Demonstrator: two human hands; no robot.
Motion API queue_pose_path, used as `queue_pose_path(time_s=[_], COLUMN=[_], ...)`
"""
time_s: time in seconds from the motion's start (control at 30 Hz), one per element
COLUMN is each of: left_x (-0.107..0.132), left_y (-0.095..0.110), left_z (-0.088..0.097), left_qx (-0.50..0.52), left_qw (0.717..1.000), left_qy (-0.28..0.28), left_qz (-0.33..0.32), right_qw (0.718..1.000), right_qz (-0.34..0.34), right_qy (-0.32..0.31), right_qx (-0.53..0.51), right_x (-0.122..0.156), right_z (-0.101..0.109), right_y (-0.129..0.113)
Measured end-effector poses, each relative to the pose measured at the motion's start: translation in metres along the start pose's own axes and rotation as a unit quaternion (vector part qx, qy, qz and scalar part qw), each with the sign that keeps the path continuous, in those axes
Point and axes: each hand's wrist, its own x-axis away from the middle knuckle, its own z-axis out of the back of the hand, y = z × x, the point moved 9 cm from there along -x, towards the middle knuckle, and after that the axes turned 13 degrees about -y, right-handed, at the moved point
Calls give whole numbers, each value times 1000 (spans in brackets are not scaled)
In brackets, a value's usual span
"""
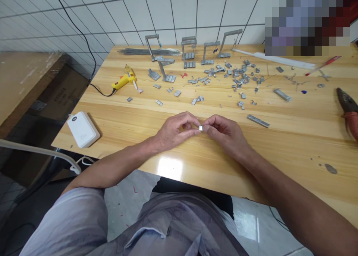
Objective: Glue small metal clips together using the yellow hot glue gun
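Observation:
My left hand [176, 131] and my right hand [223, 131] meet over the near middle of the wooden table [195, 162]. Both pinch a small square metal piece [200, 128] between their fingertips, with the other fingers curled in. Beyond the hands lie several small grey metal pieces [240, 78] scattered over the tabletop. A longer flat metal strip [258, 121] rests just right of my right hand.
Several upright metal frames [188, 49] stand at the far edge by the tiled wall, next to a bundle of metal rods [148, 51]. A yellow glue gun [123, 80] lies far left, a white power bank [83, 129] near left, red-handled pliers [349, 110] at the right edge.

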Motion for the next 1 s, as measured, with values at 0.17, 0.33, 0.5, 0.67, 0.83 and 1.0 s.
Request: queue_pose_path(time_s=[0.17, 0.33, 0.5, 0.67, 0.83, 1.0], left_x=[2, 5, 4, 3, 3, 3], left_y=[-13, -26, -27, -26, -24, -22], left_z=[-2, -5, -9, -11, -12, -14], left_qx=[51, 150, 184, 187, 174, 156], left_qw=[996, 979, 972, 971, 972, 977], left_qy=[-1, 8, -4, -13, -24, -30], left_qz=[76, 137, 149, 149, 154, 139], right_qw=[995, 976, 951, 929, 921, 930], right_qz=[32, 96, 159, 187, 196, 195], right_qy=[28, 64, 66, 68, 67, 81], right_qx=[93, 185, 258, 312, 329, 301], right_x=[3, 9, 13, 15, 17, 17], right_z=[4, 6, 1, -2, -4, -2], right_y=[-8, -25, -36, -40, -44, -43])
